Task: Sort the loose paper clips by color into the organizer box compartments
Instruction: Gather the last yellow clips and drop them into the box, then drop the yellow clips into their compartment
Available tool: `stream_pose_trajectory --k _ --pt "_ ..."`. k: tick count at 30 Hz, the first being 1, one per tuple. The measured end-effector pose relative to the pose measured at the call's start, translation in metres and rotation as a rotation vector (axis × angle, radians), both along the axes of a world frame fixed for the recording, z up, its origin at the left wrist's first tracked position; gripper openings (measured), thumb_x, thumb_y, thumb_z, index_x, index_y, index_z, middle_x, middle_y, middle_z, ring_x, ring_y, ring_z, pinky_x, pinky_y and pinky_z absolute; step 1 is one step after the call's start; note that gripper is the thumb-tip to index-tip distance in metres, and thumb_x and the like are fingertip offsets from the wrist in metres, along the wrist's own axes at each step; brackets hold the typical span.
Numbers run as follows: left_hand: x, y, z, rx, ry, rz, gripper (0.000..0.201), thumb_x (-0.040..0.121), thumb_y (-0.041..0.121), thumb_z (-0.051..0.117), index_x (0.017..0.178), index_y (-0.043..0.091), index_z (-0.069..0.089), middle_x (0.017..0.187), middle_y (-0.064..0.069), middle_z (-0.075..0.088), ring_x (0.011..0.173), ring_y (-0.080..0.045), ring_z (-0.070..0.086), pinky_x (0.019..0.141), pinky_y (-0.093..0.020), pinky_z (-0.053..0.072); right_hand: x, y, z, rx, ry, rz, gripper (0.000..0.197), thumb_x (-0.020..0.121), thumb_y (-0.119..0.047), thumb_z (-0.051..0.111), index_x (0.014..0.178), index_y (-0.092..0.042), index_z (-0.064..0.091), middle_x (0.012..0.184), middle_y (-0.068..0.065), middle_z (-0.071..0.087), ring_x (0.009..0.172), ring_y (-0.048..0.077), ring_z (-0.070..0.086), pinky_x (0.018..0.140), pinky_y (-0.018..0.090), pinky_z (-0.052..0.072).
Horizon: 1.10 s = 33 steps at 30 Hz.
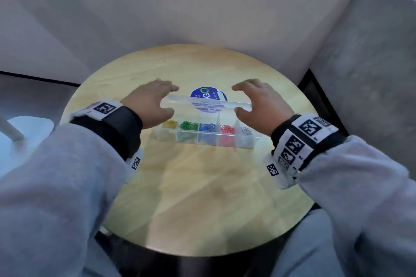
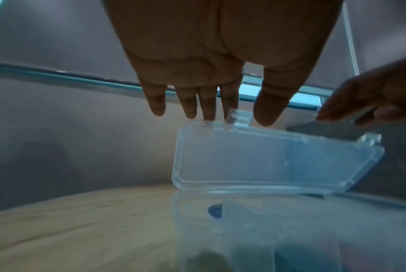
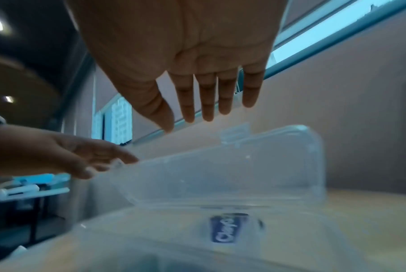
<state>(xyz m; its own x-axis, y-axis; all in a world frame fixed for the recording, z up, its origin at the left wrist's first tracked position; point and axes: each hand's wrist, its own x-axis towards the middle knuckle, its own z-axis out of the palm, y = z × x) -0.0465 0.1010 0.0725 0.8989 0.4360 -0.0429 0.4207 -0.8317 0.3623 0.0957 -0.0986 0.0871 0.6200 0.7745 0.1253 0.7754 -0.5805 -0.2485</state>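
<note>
A clear organizer box [image 1: 209, 140] sits on a round wooden table [image 1: 202, 186]. Its compartments hold yellow [image 1: 170, 124], green [image 1: 188, 125], blue [image 1: 206, 127], red [image 1: 227, 129] and silver [image 1: 246, 130] paper clips. The clear lid [image 1: 209, 103] stands raised at the back. My left hand [image 1: 173, 99] brackets the lid's left end with thumb in front and fingers behind. My right hand [image 1: 236, 98] does the same at the right end. In the left wrist view the straight fingers [image 2: 208, 110] touch the lid [image 2: 267, 160] beside its latch. The right hand [image 3: 178, 125] hovers just above the lid [image 3: 220, 174].
A round blue sticker [image 1: 208, 94] lies on the table behind the box. A white seat [image 1: 29, 128] stands off the table's left edge. A grey pillar [image 1: 371, 63] rises at the right and a pale wall runs behind the table.
</note>
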Motion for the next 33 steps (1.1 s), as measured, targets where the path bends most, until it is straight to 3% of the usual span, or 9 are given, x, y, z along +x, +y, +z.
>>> stream_pose_trajectory --k 2,4,7,10,15,19,23,26,33 --pt "0.0 0.001 -0.007 0.036 0.143 0.023 0.061 0.09 0.027 0.051 0.147 0.03 0.027 0.154 0.005 0.028 0.142 -0.016 0.025 0.11 -0.029 0.024 0.013 -0.006 -0.007 -0.205 -0.006 -0.018 0.065 0.086 -0.033 0.057 0.145 -0.023 0.032 0.152 -0.002 0.032 0.137 0.018 0.034 0.112 0.034 0.029" --pt "-0.002 0.0 -0.014 0.036 0.23 0.055 0.061 0.089 0.032 0.051 0.146 0.033 0.028 0.153 0.007 0.031 0.138 -0.018 0.033 0.107 -0.03 0.031 0.016 -0.011 -0.017 -0.398 0.078 0.003 0.068 0.088 -0.033 0.054 0.148 -0.022 0.024 0.155 -0.004 0.027 0.139 0.016 0.033 0.112 0.031 0.028" --pt "-0.004 -0.004 -0.025 0.045 0.304 0.042 0.063 0.088 0.038 0.053 0.146 0.032 0.029 0.154 0.01 0.027 0.14 -0.014 0.029 0.109 -0.028 0.028 0.012 -0.016 -0.032 -0.54 0.138 0.04 0.071 0.09 -0.034 0.052 0.15 -0.025 0.017 0.159 -0.009 0.014 0.14 0.015 0.031 0.109 0.03 0.032" --pt "-0.005 -0.007 -0.035 0.079 0.334 0.022 0.065 0.091 0.043 0.05 0.148 0.031 0.024 0.157 0.011 0.018 0.144 -0.012 0.021 0.113 -0.027 0.021 0.01 -0.016 -0.042 -0.547 0.127 0.04 0.071 0.091 -0.035 0.051 0.15 -0.026 0.014 0.159 -0.011 0.009 0.14 0.016 0.031 0.106 0.032 0.037" --pt "0.001 -0.009 -0.038 0.123 0.355 0.012 0.057 0.095 0.038 0.046 0.148 0.024 0.029 0.157 0.007 0.02 0.142 -0.016 0.026 0.111 -0.027 0.025 0.012 -0.015 -0.041 -0.588 0.136 0.048 0.065 0.094 -0.037 0.045 0.15 -0.028 0.013 0.16 -0.011 0.007 0.141 0.016 0.029 0.11 0.032 0.033" --pt "0.01 -0.01 -0.04 0.223 0.38 0.007 0.053 0.094 0.035 0.051 0.143 0.021 0.038 0.151 0.001 0.036 0.136 -0.02 0.038 0.105 -0.03 0.035 0.02 -0.016 -0.029 -0.607 0.169 0.05 0.057 0.097 -0.033 0.041 0.149 -0.032 0.019 0.159 -0.014 0.01 0.139 0.013 0.031 0.109 0.026 0.027" --pt "0.012 -0.01 -0.041 0.293 0.392 0.004 0.041 0.091 0.033 0.055 0.127 0.014 0.056 0.127 -0.006 0.059 0.115 -0.026 0.056 0.093 -0.035 0.046 0.022 -0.013 -0.029 -0.607 0.123 0.048 0.059 0.094 -0.036 0.05 0.148 -0.033 0.025 0.157 -0.013 0.019 0.14 0.013 0.03 0.108 0.024 0.027" --pt "0.009 -0.01 -0.043 0.33 0.369 -0.021 0.04 0.092 0.035 0.052 0.125 0.014 0.057 0.122 -0.006 0.06 0.11 -0.026 0.058 0.089 -0.034 0.047 0.022 -0.012 -0.034 -0.553 0.088 0.024 0.059 0.093 -0.035 0.053 0.146 -0.035 0.028 0.155 -0.016 0.023 0.138 0.012 0.032 0.107 0.025 0.031" --pt "0.007 -0.007 -0.046 0.27 0.301 0.027 0.045 0.09 0.038 0.056 0.131 0.021 0.053 0.129 0.0 0.056 0.116 -0.022 0.054 0.09 -0.028 0.041 0.013 -0.016 -0.047 -0.529 0.047 0.011 0.055 0.095 -0.028 0.044 0.147 -0.031 0.026 0.156 -0.011 0.023 0.135 0.015 0.039 0.104 0.029 0.038"
